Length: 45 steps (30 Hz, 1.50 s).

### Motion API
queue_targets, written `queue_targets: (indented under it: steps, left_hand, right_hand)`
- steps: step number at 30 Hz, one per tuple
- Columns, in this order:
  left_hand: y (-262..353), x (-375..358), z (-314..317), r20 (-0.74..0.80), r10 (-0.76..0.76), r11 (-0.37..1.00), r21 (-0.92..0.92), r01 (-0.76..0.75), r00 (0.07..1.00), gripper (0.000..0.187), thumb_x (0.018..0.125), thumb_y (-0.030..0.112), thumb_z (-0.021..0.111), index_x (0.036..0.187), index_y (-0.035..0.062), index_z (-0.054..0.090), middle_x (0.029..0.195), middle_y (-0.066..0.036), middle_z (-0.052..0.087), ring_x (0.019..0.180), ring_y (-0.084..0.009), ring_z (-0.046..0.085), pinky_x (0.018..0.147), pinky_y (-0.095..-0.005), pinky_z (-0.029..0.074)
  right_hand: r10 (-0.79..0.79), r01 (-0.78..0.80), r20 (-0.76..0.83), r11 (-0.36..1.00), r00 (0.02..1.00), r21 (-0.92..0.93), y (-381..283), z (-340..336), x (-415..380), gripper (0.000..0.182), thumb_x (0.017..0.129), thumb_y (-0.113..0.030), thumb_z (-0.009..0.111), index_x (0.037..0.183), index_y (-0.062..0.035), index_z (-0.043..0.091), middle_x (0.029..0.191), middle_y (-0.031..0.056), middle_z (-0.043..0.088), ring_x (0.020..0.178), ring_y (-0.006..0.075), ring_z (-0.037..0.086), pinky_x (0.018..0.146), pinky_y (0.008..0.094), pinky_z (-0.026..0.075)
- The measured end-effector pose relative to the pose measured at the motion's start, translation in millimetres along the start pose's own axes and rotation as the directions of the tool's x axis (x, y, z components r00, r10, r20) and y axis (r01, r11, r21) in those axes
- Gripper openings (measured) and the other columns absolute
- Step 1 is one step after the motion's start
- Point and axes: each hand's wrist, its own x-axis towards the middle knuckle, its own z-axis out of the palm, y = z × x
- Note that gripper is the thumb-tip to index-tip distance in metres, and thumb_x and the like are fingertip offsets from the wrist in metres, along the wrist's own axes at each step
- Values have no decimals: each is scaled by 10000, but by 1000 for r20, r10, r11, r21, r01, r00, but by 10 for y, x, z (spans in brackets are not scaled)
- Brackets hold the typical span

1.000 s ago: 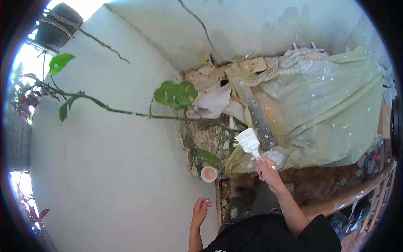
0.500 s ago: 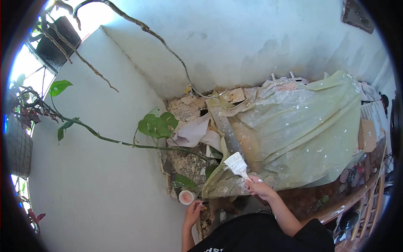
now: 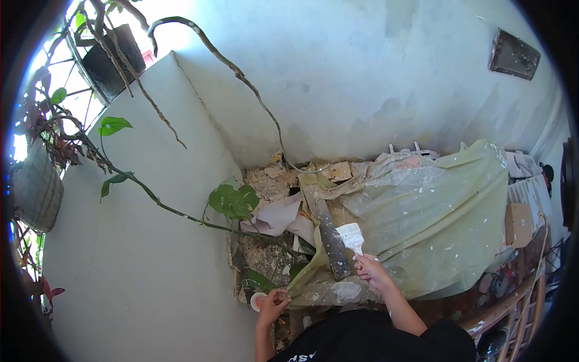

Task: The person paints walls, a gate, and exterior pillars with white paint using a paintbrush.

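Observation:
My right hand (image 3: 373, 271) is closed around the handle of a wide paintbrush (image 3: 351, 236), its white-coated bristles pointing up and away. The brush is in front of a paint-spotted, pale green plastic sheet (image 3: 446, 223) draped over a heap. My left hand (image 3: 274, 304) is beside a small white cup (image 3: 257, 301) with something pinkish inside. Its fingers are curled together near the sheet's lower left corner. What they grip, if anything, is too small to make out. The cup is partly hidden by the hand.
A white wall (image 3: 151, 253) stands on the left, and a stained wall (image 3: 338, 90) behind. A leafy vine (image 3: 181, 214) crosses the corner above rubble (image 3: 271, 259). A grey board (image 3: 333, 241) lies along the sheet. Wooden rails (image 3: 531, 314) and a cardboard box (image 3: 518, 224) are at the right.
The view has tilted upward, so the scene sits lower. My left hand has moved up beside the cup. My right hand still holds the paintbrush, now turned more upright.

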Motion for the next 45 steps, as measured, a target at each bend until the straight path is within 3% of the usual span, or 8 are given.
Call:
queue_targets:
  steps: [17,22,25,34,40,42,43,45]
  left_hand:
    - [-333,-338,-346,-23,8,999,-36,-9,1000,162,780,148,557,763,-12,565,620,-48,578,576,-97,544,557,-219,410]
    - [-257,-362,-285,107,100,957,262,-125,989,145,788,128,544,790,-16,557,622,-45,576,580,-89,540,558,-219,412]
    - [-327,-327,-152,140,64,996,45,-70,988,132,786,116,544,810,-13,551,646,-42,580,601,-86,544,567,-220,417]
    - [-297,-434,-34,149,67,997,39,-73,987,141,788,125,540,785,-16,545,674,-42,586,626,-88,550,585,-217,422]
    - [-335,-478,-98,23,68,997,21,-69,997,166,790,137,541,745,-23,542,650,-43,577,613,-77,530,568,-219,409]
    - [-308,-500,-103,-43,85,996,34,-84,995,175,791,141,540,731,-24,540,638,-44,571,603,-76,521,557,-221,404]
    - [-271,-518,-95,-99,105,993,56,-99,990,186,793,144,539,717,-25,538,626,-44,565,593,-74,512,547,-222,398]
    - [-208,-556,-44,-157,117,993,23,-115,981,203,796,149,534,694,-27,533,602,-47,553,560,-75,498,524,-222,387]
  right_hand:
    - [87,-87,-8,996,996,-28,744,312,-444,119,849,-188,442,773,-107,400,589,-28,385,407,13,283,325,147,191]
    - [101,-95,-63,992,993,83,1004,160,-730,116,849,-186,448,777,-107,404,598,-24,397,408,11,287,326,143,191]
    - [64,-48,-157,993,985,108,1062,79,-953,115,841,-194,453,791,-97,418,611,-18,402,403,14,293,321,152,186]
    - [-42,70,-261,992,964,100,962,-114,-1168,129,849,-199,448,829,-72,448,591,-12,402,388,15,286,315,148,189]
    - [-180,151,-265,980,947,-128,652,-217,-868,239,846,-247,437,833,-32,540,550,-27,411,406,20,315,346,169,244]
    - [-340,155,-295,848,893,-507,488,-350,-662,309,824,-296,457,882,-18,581,612,51,541,508,136,501,463,248,397]
    - [-342,156,-286,840,895,-519,380,-421,-537,309,824,-296,457,882,-18,581,612,51,541,508,136,501,463,248,397]
    - [-572,103,-213,470,792,-877,67,-573,-250,337,790,-334,476,940,-54,587,789,140,609,760,290,577,666,343,444]
